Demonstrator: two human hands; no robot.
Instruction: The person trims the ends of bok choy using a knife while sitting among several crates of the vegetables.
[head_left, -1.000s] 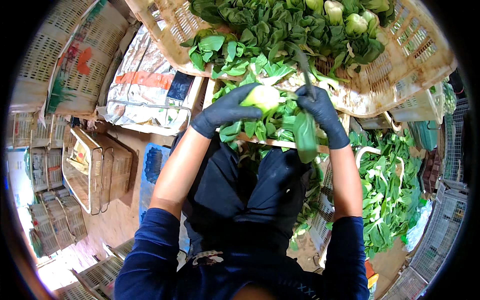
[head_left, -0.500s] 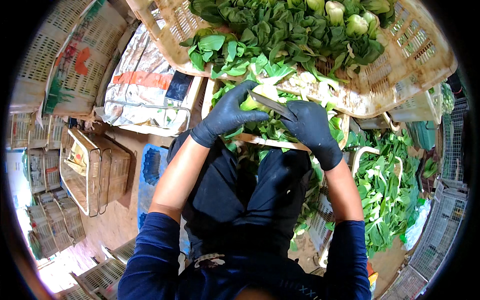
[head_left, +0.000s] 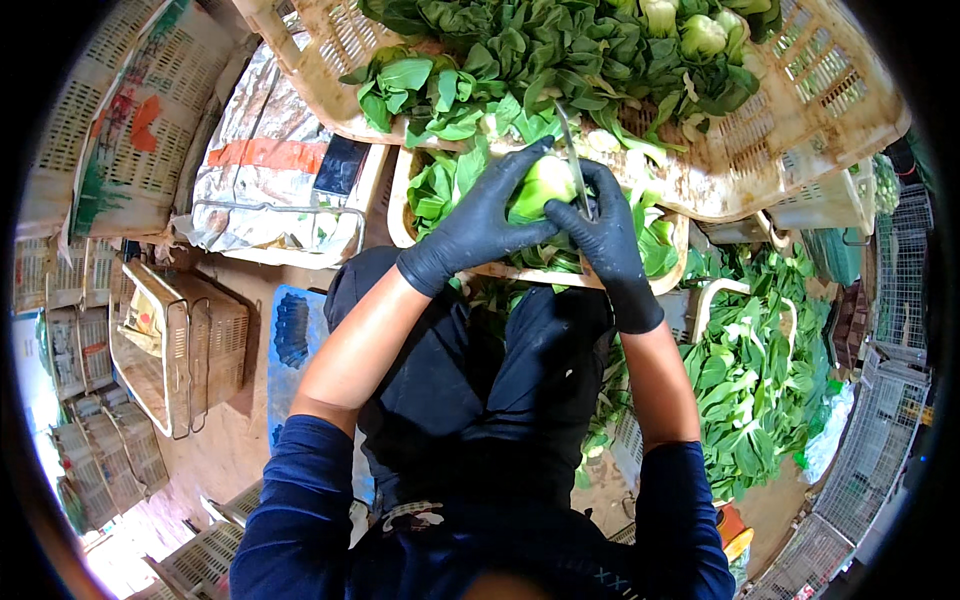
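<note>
Both of my hands wear black gloves and meet over a crate of leaves. My left hand (head_left: 482, 212) is closed round a pale green bok choy (head_left: 545, 188), its base facing right. In my right hand (head_left: 603, 232) is a knife (head_left: 571, 150), its blade pointing away from me beside the base of the bok choy. The right thumb rests against the vegetable; the knife's handle is mostly hidden in the glove. Below the hands, loose green leaves (head_left: 440, 190) fill a small cream crate (head_left: 672, 272) in front of my knees.
A large cream basket (head_left: 690, 190) tilts toward me at the far side, heaped with bok choy (head_left: 560, 60). More leafy greens (head_left: 750, 390) pile up on the right. A blue plastic stool (head_left: 291, 330), a covered crate (head_left: 270, 150) and an open crate (head_left: 180, 340) stand left.
The knife has swung from pointing left across the bok choy to pointing away from me. My right hand has come closer to the left, its thumb now against the vegetable.
</note>
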